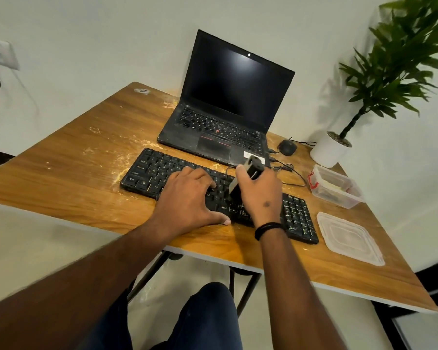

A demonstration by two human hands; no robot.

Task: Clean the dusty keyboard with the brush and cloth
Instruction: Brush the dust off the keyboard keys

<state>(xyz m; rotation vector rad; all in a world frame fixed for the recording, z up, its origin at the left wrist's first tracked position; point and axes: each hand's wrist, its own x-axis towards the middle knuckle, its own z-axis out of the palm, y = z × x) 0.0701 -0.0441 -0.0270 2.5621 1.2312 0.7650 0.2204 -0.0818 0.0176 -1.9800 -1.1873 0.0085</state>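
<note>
Nearest to us, low in the frame, our two forearms reach up over the table (61,157) edge. Our left hand (187,198) lies flat on the middle of the keyboard (149,170), fingers straight and slightly spread, thumb at the near edge; we judge it is there to pin the board so it cannot slide under the strokes. Just right of it, our right hand (261,190) has its fingers curled tight around the brush (250,170), a dark blocky tool held upright with its lower end down on the keys at centre frame. That end is blurred, so we cannot make out the bristles.

The keyboard is black matte plastic, long and flat, lying on a slant across the wood-grain table, with pale dust scattered on the surface off its left end. We see no cloth.

At lower right lies a clear plastic lid (349,238), flat and square with rounded corners; above it sits its open container (336,185) with a red clasp. Farther back stands an open black laptop (225,109), screen dark, its deck greyed with dust. Right of it are a small black mouse (287,147) and a potted plant (390,72) in a white pot.
</note>
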